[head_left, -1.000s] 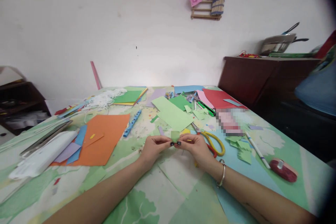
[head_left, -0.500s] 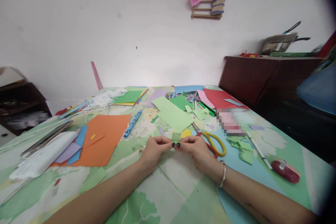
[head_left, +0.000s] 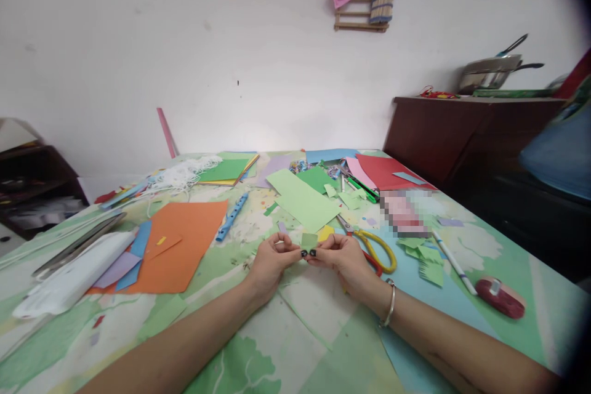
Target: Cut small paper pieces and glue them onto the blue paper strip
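Between my two hands, over the middle of the table, is a small square of green paper (head_left: 309, 241). My left hand (head_left: 276, 263) pinches its lower left edge with thumb and fingers. On the other side my right hand (head_left: 342, 265), with a bracelet at the wrist, grips the lower right edge, the thumb tips almost meeting. Scissors (head_left: 378, 247) with yellow and red handles lie just beyond my right hand, partly hidden by it. A light green paper sheet (head_left: 302, 198) lies past my fingertips.
Orange paper (head_left: 184, 246) and a blue flute-like stick (head_left: 232, 217) lie left. Cut green pieces (head_left: 430, 265), a white pen (head_left: 455, 262) and a dark red mouse-shaped object (head_left: 500, 297) lie right. White string (head_left: 184, 173) heaps at the back left.
The green paper square shows slightly more of its face above my thumbs. My left fingers have lifted and curled a little. The whole view has shifted slightly.
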Motion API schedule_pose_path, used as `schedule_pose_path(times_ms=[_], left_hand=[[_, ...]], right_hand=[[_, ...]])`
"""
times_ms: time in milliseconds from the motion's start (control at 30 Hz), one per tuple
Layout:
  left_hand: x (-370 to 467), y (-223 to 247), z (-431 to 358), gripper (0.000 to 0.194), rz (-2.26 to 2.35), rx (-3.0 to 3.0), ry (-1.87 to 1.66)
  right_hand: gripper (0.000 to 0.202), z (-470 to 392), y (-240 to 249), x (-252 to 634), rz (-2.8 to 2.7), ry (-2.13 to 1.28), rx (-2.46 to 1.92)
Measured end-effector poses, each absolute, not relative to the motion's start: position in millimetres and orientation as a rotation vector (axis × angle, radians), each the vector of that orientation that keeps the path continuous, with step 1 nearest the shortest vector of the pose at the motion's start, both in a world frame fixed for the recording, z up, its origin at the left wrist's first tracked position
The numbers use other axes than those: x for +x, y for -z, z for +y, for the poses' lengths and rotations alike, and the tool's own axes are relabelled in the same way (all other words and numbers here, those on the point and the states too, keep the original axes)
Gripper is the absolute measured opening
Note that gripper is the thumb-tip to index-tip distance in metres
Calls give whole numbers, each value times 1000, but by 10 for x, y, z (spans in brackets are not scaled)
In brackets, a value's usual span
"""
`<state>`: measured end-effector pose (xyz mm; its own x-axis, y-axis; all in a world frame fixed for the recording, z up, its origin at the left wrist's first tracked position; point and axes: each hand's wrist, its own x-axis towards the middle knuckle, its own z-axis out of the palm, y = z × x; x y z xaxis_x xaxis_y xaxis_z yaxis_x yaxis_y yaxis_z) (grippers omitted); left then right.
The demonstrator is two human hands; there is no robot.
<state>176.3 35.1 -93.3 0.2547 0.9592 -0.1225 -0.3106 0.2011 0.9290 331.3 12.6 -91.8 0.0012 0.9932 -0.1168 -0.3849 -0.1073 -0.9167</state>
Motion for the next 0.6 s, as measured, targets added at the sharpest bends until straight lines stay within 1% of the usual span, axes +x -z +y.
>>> schedule_pose_path(times_ms=[133, 333, 467, 600], left_hand=[[1765, 903, 347, 39, 852, 918, -1058], [1769, 909, 361, 39, 840, 930, -1061], [1763, 915, 351, 39, 838, 943, -1067], [1767, 907, 340, 40, 835, 969, -1066]], right_hand=[[33, 124, 929, 3312, -834, -1441, -999], [34, 136, 947, 3320, -883, -1439, -947], [35, 138, 946, 3321, -927, -1472, -988], [31, 133, 938, 3314, -1018, -1538, -1005]])
